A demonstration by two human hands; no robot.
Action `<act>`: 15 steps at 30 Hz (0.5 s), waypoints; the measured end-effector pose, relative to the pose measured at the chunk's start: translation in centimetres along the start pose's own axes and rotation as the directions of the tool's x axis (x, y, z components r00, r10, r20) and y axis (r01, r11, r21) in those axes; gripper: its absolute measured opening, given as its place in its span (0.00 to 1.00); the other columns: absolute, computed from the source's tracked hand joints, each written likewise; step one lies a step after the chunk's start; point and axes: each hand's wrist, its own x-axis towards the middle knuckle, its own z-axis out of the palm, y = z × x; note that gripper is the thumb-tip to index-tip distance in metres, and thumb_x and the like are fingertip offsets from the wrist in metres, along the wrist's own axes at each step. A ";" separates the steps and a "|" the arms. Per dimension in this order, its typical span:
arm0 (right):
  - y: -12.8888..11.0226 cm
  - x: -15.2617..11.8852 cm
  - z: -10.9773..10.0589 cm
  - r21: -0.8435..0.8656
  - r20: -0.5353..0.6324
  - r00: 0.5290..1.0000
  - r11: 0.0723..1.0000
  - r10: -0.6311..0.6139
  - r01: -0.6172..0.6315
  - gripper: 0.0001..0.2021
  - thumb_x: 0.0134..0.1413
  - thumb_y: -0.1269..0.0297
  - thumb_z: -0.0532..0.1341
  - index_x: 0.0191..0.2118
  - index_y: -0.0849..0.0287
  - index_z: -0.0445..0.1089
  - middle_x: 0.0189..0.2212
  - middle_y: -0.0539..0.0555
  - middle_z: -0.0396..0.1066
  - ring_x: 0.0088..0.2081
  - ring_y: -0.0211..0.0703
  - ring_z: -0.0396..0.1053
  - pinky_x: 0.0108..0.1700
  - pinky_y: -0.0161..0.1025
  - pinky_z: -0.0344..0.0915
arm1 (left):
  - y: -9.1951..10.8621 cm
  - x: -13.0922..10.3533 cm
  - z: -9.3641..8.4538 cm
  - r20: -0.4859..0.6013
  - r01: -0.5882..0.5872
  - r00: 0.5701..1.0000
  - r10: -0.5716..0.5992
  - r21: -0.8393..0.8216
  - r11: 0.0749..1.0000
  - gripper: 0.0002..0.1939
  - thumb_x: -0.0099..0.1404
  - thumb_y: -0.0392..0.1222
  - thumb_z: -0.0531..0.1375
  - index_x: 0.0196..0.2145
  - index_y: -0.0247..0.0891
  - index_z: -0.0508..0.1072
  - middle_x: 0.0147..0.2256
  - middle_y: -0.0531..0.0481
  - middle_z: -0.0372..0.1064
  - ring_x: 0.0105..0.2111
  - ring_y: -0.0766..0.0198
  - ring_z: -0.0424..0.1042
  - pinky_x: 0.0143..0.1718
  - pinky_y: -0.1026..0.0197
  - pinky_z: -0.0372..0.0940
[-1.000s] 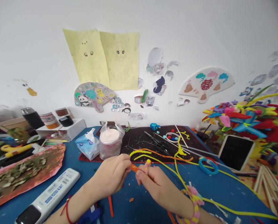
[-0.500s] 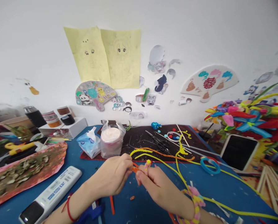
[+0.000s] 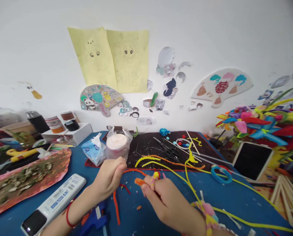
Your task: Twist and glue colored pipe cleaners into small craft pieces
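My right hand (image 3: 165,200) is closed in a pinch, with the fuzzy orange tip of a pipe cleaner (image 3: 139,182) poking out past the thumb. A pink-and-yellow braided ring (image 3: 154,180) with a yellow knob sits on one of its fingers. To the left, my left hand (image 3: 109,177) is curled into a fist. A thin orange strand (image 3: 134,170) arcs from that fist toward the right hand; the end inside the fist is hidden. Below, an orange pipe cleaner piece (image 3: 116,208) and a short dark red piece (image 3: 125,188) lie on the blue table.
Yellow pipe cleaners (image 3: 176,172) and black scissors (image 3: 169,150) lie beyond my hands. A white-and-black device (image 3: 55,203) and a blue glue gun (image 3: 96,218) flank my left forearm. A tissue pack (image 3: 92,152), a bagged tub (image 3: 117,144) and a phone (image 3: 252,160) stand farther out.
My left hand has pulled away leftward from my right hand, and the orange strand now spans the gap. The dark red piece has come into view; the right hand has barely moved.
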 end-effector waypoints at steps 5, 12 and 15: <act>0.2 -0.1 -0.4 -0.378 -0.037 0.990 0.919 -0.133 0.110 0.13 0.63 0.64 0.45 0.29 0.58 0.61 0.17 0.47 0.61 0.19 0.34 0.56 0.25 0.37 0.43 | 1.3 0.7 -0.2 0.051 0.011 0.999 -0.011 -0.014 1.000 0.07 0.65 0.30 0.49 0.38 0.38 0.62 0.30 0.52 0.63 0.28 0.68 0.63 0.29 0.67 0.59; 0.7 -0.1 -0.1 -0.593 -0.071 0.946 0.776 -0.316 0.215 0.12 0.61 0.68 0.46 0.31 0.60 0.64 0.19 0.50 0.67 0.19 0.37 0.60 0.25 0.38 0.42 | 2.4 1.1 -1.0 0.325 -0.091 0.942 0.083 0.008 0.996 0.07 0.64 0.30 0.51 0.39 0.38 0.63 0.35 0.49 0.66 0.35 0.65 0.66 0.33 0.64 0.61; 0.9 0.0 0.0 -0.615 -0.059 0.941 0.754 -0.335 0.230 0.12 0.61 0.69 0.46 0.30 0.60 0.64 0.18 0.51 0.66 0.20 0.38 0.60 0.25 0.38 0.41 | 2.6 1.0 -1.1 0.391 -0.221 0.910 0.140 0.170 0.960 0.06 0.66 0.31 0.49 0.39 0.38 0.62 0.34 0.48 0.66 0.31 0.63 0.65 0.29 0.63 0.60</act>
